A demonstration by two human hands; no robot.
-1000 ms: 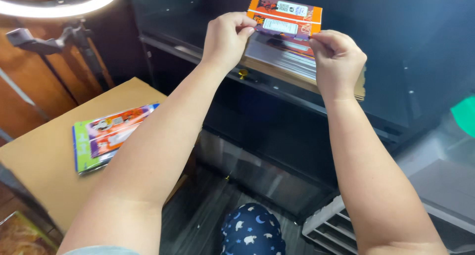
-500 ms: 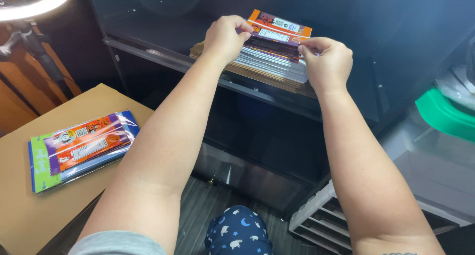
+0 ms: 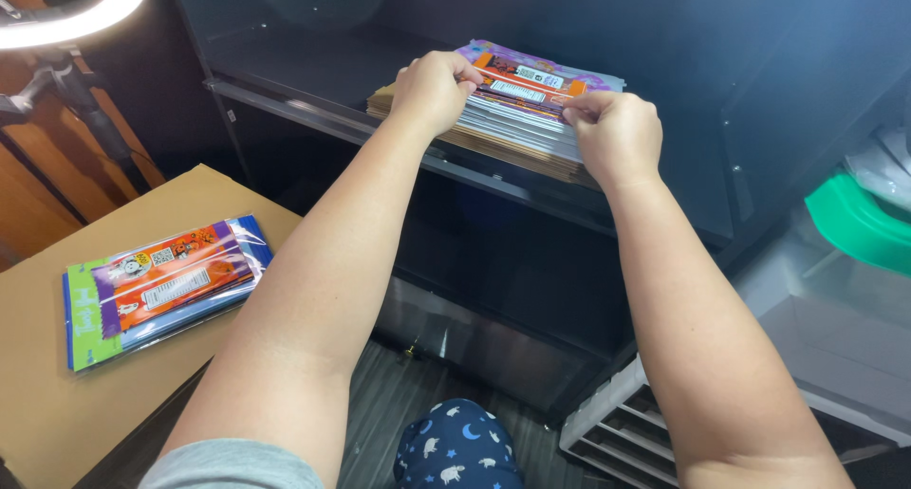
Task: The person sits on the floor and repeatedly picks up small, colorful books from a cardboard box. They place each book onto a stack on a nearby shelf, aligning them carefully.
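A second bundle of colourful packets (image 3: 161,285) lies on the brown table (image 3: 57,394) — beyond it a lit ring light (image 3: 76,10); a green container (image 3: 859,223) sits far right.

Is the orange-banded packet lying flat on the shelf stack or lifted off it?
Flat. The orange-banded packet lies on top of the stack, with left hand and right hand pinching its ends.

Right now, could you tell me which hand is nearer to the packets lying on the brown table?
Left. The left hand grips the shelf stack's near-left edge, on the side toward the table packets; the right hand holds the stack's right end, farther away.
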